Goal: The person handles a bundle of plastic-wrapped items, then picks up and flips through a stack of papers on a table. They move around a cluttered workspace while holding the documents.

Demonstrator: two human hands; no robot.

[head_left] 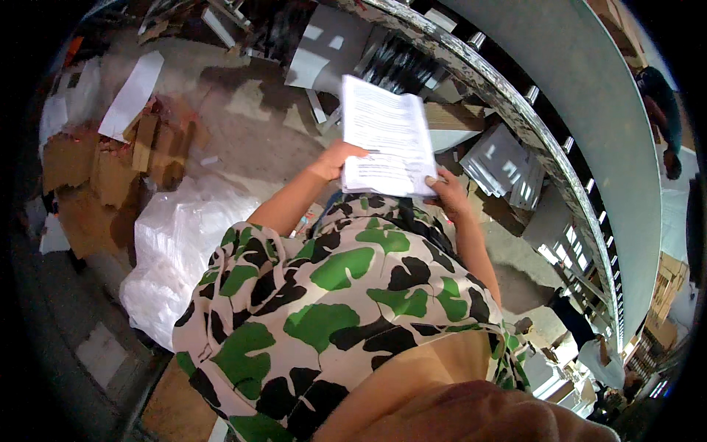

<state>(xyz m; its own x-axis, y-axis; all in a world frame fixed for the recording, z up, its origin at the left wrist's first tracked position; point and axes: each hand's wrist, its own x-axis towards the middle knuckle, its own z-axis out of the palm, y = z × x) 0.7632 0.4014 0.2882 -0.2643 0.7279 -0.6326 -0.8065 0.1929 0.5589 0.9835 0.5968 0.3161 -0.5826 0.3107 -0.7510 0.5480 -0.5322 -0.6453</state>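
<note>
A thick stack of printed paper sheets is held up in front of my body, its top sheet covered in lines of dark text. My left hand grips its lower left edge, with the thumb over the top sheet. At the lower right corner my right hand is closed on the same stack, thumb pressed on the front. The remaining fingers of both hands are mostly hidden behind or under the paper.
A long, worn-edged conveyor or bench curves along my right. Another paper pile lies below it. To my left are a white plastic bag and torn cardboard on the floor. A person is beyond the bench.
</note>
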